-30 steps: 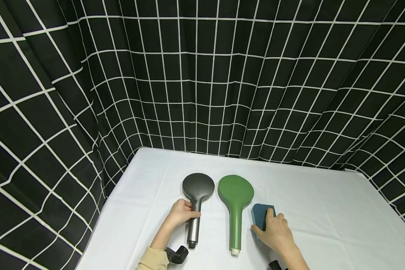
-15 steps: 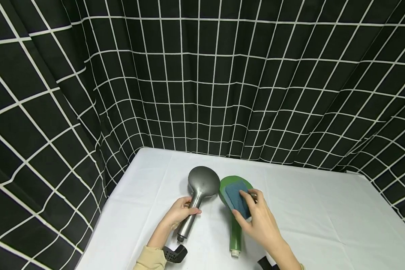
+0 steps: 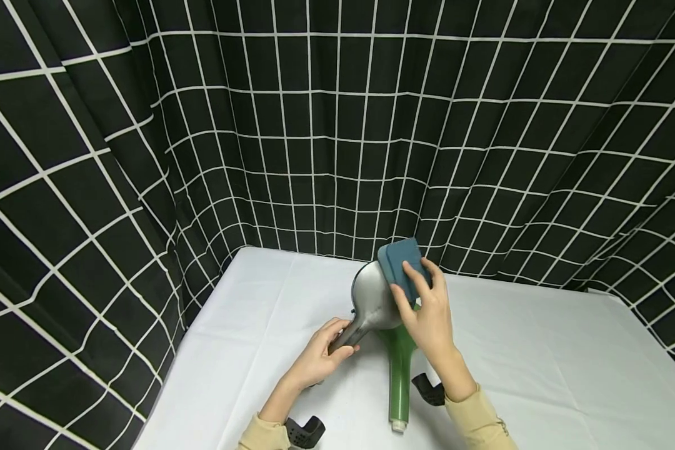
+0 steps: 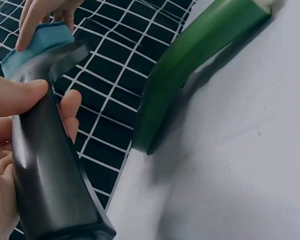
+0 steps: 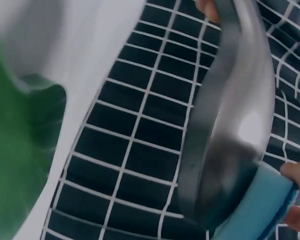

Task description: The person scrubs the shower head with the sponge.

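Gray shower head [image 3: 367, 297] is tilted up above the white table [image 3: 517, 356], left hand [image 3: 319, 357] wrapped round its handle [image 4: 50, 165], right hand [image 3: 432, 319] pinching a blue sponge [image 3: 400, 261] against its far right side, so I'd guess mid-wipe, and the next stroke probably needs that handle held steady.

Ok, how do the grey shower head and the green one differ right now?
The grey shower head is metallic; the green shower head is plain green. The left hand holds the grey one raised, while the green one lies on the table. The sponge in the right hand touches the grey one, not the green one. Both have a broad, rounded head on a handle.
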The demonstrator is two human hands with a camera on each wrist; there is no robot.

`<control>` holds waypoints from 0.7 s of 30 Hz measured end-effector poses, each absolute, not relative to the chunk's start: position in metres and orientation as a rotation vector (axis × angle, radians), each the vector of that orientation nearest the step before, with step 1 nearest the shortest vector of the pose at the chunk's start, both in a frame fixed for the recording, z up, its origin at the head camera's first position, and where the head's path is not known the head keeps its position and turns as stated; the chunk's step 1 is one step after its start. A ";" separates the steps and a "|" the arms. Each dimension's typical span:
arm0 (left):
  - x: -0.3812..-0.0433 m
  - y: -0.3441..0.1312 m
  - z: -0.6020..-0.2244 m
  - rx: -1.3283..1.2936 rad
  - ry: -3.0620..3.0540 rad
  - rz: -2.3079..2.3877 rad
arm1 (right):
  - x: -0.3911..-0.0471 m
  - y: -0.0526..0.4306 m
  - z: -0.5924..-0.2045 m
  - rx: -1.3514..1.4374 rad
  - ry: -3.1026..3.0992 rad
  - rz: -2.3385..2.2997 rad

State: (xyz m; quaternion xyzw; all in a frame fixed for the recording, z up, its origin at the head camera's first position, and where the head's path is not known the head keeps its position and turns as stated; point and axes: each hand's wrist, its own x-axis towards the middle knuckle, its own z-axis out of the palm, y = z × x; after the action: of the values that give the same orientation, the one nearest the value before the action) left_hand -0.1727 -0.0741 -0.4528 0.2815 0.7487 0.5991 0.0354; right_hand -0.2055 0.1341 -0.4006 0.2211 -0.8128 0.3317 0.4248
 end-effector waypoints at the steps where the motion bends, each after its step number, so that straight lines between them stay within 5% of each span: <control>1: -0.173 -0.074 -0.453 0.873 2.309 1.838 | -0.207 0.135 -0.399 0.520 -2.033 0.837; 12: -0.168 -0.072 -0.448 0.894 2.692 1.671 | -0.185 0.119 -0.412 1.165 -1.933 0.432; 21: -0.167 -0.067 -0.446 0.904 2.771 1.626 | -0.209 0.132 -0.399 0.617 -1.976 0.779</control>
State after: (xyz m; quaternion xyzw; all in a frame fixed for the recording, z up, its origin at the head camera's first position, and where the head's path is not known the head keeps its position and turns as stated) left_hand -0.1673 -0.0672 -0.4465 0.2695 0.8262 0.4849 -0.0981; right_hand -0.2095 0.1318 -0.3985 0.2493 -0.7986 0.3147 0.4484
